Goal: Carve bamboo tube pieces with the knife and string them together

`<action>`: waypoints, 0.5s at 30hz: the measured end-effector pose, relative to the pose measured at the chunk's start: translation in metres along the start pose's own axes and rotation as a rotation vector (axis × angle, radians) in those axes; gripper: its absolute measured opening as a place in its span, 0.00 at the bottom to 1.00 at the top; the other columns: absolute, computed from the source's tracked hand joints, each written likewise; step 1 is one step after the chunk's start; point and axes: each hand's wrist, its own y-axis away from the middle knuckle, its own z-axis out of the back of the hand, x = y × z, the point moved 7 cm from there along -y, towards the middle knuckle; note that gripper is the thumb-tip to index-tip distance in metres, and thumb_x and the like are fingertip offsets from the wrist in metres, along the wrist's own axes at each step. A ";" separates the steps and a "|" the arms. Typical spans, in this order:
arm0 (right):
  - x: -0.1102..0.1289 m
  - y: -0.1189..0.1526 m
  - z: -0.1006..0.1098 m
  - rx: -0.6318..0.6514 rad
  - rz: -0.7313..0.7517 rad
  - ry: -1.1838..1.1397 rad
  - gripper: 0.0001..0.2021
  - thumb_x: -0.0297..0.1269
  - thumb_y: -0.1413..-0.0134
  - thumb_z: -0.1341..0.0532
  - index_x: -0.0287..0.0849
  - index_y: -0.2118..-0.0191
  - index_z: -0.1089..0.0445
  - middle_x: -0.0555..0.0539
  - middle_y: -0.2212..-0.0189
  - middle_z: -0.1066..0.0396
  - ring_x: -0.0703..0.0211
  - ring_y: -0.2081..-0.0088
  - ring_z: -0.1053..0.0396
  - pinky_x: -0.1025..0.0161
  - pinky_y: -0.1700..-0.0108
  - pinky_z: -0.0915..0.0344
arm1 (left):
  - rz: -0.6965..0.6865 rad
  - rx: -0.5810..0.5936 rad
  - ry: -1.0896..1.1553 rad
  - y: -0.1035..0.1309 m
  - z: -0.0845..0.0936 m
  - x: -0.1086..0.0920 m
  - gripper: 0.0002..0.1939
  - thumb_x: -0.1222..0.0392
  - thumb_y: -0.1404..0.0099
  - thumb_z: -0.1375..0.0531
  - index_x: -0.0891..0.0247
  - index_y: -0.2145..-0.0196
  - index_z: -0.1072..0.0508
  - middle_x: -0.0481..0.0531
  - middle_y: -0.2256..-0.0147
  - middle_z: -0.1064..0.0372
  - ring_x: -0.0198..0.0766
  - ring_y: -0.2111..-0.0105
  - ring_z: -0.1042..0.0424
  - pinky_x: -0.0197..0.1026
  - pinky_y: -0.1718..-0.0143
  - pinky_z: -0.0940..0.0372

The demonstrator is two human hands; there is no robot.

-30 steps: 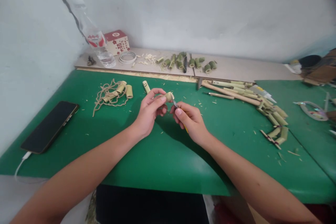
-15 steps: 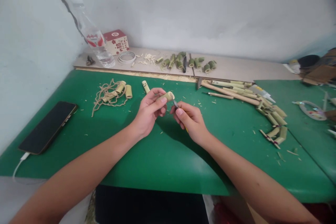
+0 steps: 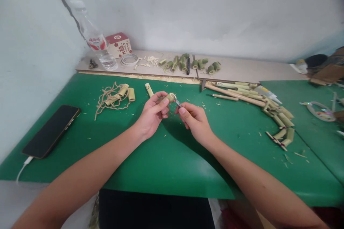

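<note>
My left hand (image 3: 153, 116) is closed round a short hollow bamboo piece (image 3: 170, 97), its open end facing right. Pinched in my right hand (image 3: 194, 120) is a small knife (image 3: 178, 103), its metal blade at the rim of that open end. Just behind my left hand lies a thin bamboo stick (image 3: 148, 89) with a face drawn on it. Small shavings are scattered on the green mat (image 3: 161, 164) around the hands.
Left: corded bamboo pieces (image 3: 118, 96), phone (image 3: 51, 131). Behind: bottle (image 3: 98, 43), box (image 3: 119, 45), tape roll (image 3: 129, 59), cut green bamboo (image 3: 183, 65) on a ledge. Right: hammer (image 3: 236, 94), carving tool (image 3: 224, 97), linked bamboo pieces (image 3: 285, 120).
The bamboo piece in my left hand has tilted and shifted slightly left. My right hand and the knife have turned a little, with the blade now more along the rim's right side.
</note>
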 end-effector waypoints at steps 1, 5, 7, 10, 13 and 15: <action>0.000 0.000 0.000 -0.005 0.004 0.010 0.31 0.70 0.37 0.38 0.44 0.71 0.33 0.55 0.79 0.43 0.65 0.77 0.46 0.64 0.75 0.51 | 0.004 0.000 0.007 0.000 0.000 0.001 0.25 0.58 0.48 0.20 0.61 0.58 0.26 0.44 0.64 0.26 0.24 0.76 0.38 0.30 0.75 0.40; 0.001 0.000 0.000 -0.003 0.018 0.030 0.30 0.70 0.36 0.39 0.44 0.70 0.33 0.55 0.79 0.43 0.65 0.77 0.47 0.63 0.75 0.51 | 0.024 0.013 0.025 -0.001 -0.001 0.002 0.25 0.57 0.48 0.19 0.62 0.58 0.25 0.44 0.67 0.26 0.23 0.78 0.40 0.30 0.76 0.40; 0.002 0.000 0.000 -0.001 0.023 0.029 0.30 0.70 0.36 0.38 0.44 0.70 0.32 0.55 0.79 0.43 0.65 0.77 0.47 0.63 0.75 0.51 | 0.036 0.025 0.032 -0.001 -0.002 0.003 0.24 0.56 0.47 0.20 0.63 0.58 0.25 0.44 0.68 0.27 0.23 0.78 0.40 0.30 0.76 0.40; 0.002 0.001 -0.001 -0.004 0.020 0.026 0.30 0.70 0.36 0.39 0.44 0.71 0.33 0.55 0.79 0.43 0.65 0.77 0.47 0.63 0.75 0.51 | 0.050 0.031 0.044 -0.002 -0.002 0.005 0.23 0.56 0.45 0.21 0.63 0.58 0.24 0.44 0.69 0.26 0.23 0.79 0.40 0.29 0.76 0.40; 0.001 0.001 -0.002 -0.013 0.011 0.022 0.31 0.71 0.37 0.38 0.44 0.71 0.33 0.55 0.79 0.43 0.65 0.77 0.47 0.64 0.76 0.51 | 0.053 0.029 0.042 -0.002 0.000 0.008 0.21 0.56 0.43 0.22 0.64 0.58 0.24 0.45 0.69 0.25 0.23 0.80 0.40 0.29 0.76 0.41; -0.001 0.001 -0.002 -0.019 -0.007 0.022 0.32 0.72 0.39 0.38 0.44 0.72 0.33 0.55 0.79 0.43 0.65 0.77 0.47 0.64 0.76 0.51 | 0.049 0.016 0.036 -0.002 0.002 0.009 0.20 0.57 0.43 0.22 0.64 0.58 0.24 0.46 0.69 0.24 0.22 0.80 0.41 0.29 0.77 0.41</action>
